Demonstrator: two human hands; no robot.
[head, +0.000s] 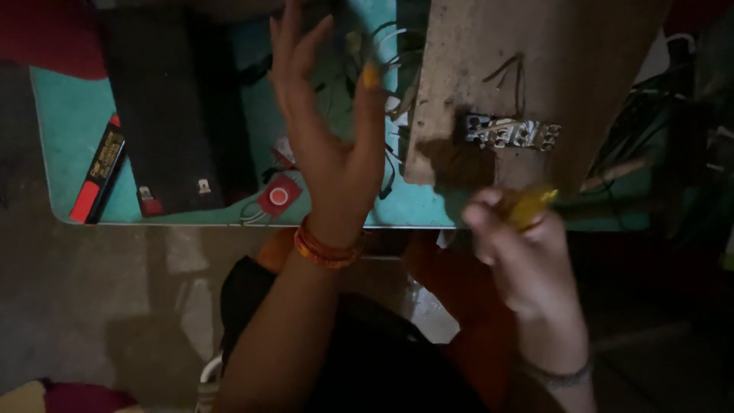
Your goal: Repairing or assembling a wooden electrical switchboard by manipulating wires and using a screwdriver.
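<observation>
Presently the right hand (520,252) is curling its fingers (485,218) tight around a yellow-handled tool (531,205), probably a screwdriver, its tip pointing up toward the white terminal strip (511,133) mounted on the wooden board (535,53), which is lying across the teal worktop (73,115). That grip is keeping the tool just below the strip's screws. The left hand (329,145) is lifting above the worktop, fingers spread wide and holding nothing, hovering over loose wires (382,46). A black battery (176,115) and a red round-buttoned part (279,196) are resting well clear to the left.
</observation>
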